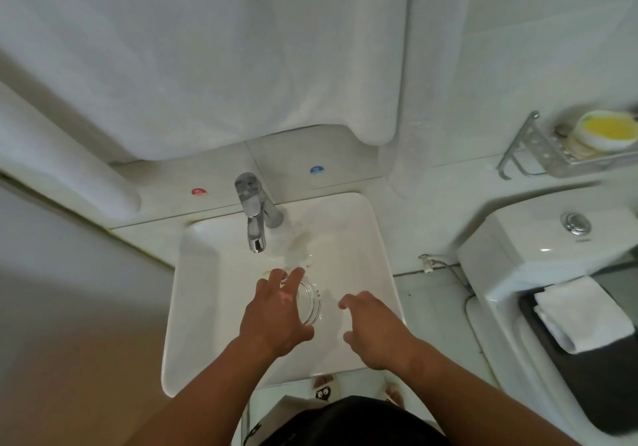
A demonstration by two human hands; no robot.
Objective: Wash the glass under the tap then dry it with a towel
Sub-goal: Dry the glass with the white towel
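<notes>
Head view, looking down into a white sink [366, 238]. The left hand [276, 311] grips the clear glass [310, 302] over the basin, fingers spread across its far side and thumb wrapped under the near side. The glass is tipped, with its open rim facing the right hand [376, 331]. That hand hovers just beside the glass without touching it, fingers loosely curled and holding nothing. The chrome tap [253, 211] stands at the back edge of the sink, its spout just beyond the left hand's fingertips. A large white hanging towel [207, 59] fills the wall above. On the right, well apart from the sink, a folded white towel [580, 314] lies on the dark toilet lid [604, 376].
</notes>
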